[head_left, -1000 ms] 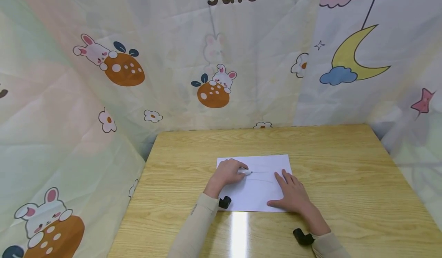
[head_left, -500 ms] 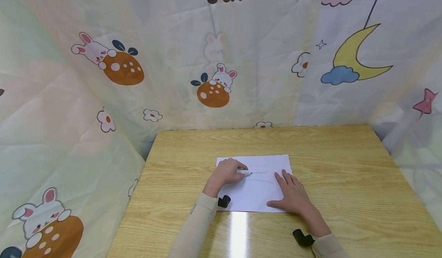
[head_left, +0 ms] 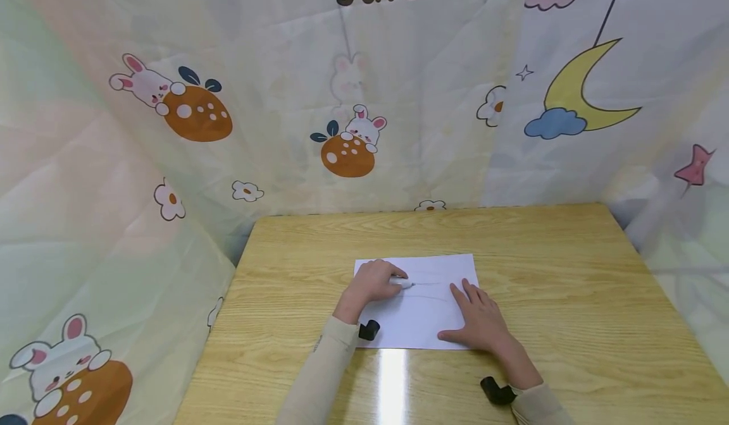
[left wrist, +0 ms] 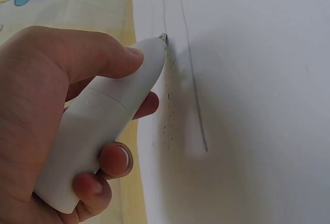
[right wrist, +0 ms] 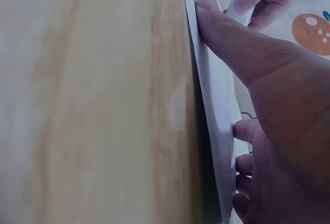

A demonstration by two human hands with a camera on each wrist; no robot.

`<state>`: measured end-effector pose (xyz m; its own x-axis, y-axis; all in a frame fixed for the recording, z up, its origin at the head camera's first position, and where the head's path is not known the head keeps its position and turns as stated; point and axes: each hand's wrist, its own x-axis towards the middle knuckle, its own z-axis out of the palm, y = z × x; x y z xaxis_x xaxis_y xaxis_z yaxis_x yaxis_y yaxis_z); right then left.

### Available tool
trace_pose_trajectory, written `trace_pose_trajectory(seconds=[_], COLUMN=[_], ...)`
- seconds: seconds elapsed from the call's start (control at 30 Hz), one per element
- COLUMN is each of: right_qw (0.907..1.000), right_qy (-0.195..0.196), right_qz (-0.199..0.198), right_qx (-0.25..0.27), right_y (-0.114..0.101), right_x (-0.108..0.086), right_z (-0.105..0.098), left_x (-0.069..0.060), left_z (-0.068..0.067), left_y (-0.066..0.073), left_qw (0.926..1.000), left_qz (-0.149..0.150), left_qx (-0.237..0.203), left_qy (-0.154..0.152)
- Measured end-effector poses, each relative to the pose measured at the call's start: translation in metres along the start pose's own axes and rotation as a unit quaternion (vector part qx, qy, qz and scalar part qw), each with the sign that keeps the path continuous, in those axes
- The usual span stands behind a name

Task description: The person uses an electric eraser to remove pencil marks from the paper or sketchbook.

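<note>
Although the head view has drifted slightly over the last second, little else has changed. Left hand (head_left: 373, 283) still grasps the white handheld device (left wrist: 95, 116), fingers (left wrist: 116, 159) curled round its body. Its metal tip (left wrist: 163, 37), just ahead of those fingers, sits at the end of a faint line (left wrist: 164, 7); contact pressure cannot be told. Dark specks (left wrist: 168, 96) trail back from the tip; a longer line (left wrist: 193, 74) runs beside them, clear of the tip. Right hand (head_left: 484, 320) has stayed put, grasping nothing, fingers spread across the paper (head_left: 416, 324), which lies on the worktop (head_left: 273, 286) under both hands. Judgement: work at the faint line is paused or very slow, the paper apparently kept steady.
</note>
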<state>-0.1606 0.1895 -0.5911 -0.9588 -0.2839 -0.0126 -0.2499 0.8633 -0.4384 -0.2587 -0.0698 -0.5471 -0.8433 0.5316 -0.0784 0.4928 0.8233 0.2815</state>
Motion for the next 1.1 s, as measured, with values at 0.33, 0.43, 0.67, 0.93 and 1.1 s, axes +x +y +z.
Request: trace_pose_trajectory(seconds=[0.33,0.43,0.67,0.93,1.1], right_qw=[1.0,1.0,1.0,0.9999,0.9999], right_qy=[0.004,0.004,0.0,-0.006,-0.003], right_qz=[0.002,-0.001,-0.001,-0.003,0.0], right_qx=[-0.003,-0.003,-0.009,-0.011,-0.011], right_y=[-0.0032,-0.0033,-0.0007,-0.0028,-0.0043], right_x=[-0.0026,-0.0017,0.0002,0.0012,0.0003], right_z=[-0.0014,-0.0009,-0.0002,-0.0008,-0.0023], left_x=[0.0019,0.0043,0.0059,0.0067,0.0058], left_z=[0.0025,0.0033,0.0021,0.0026,0.0048], left_y=[-0.0016,-0.0018,-0.0022,-0.0009,-0.0045], left_qw=[1.0,0.9999,0.9999,0.9999,0.9999], left_qz=[0.0,0.013,0.009,0.008,0.008], left_qx=[0.006,0.003,-0.002,-0.002,-0.004], left_qy=[0.001,0.007,-0.007,-0.011,-0.005])
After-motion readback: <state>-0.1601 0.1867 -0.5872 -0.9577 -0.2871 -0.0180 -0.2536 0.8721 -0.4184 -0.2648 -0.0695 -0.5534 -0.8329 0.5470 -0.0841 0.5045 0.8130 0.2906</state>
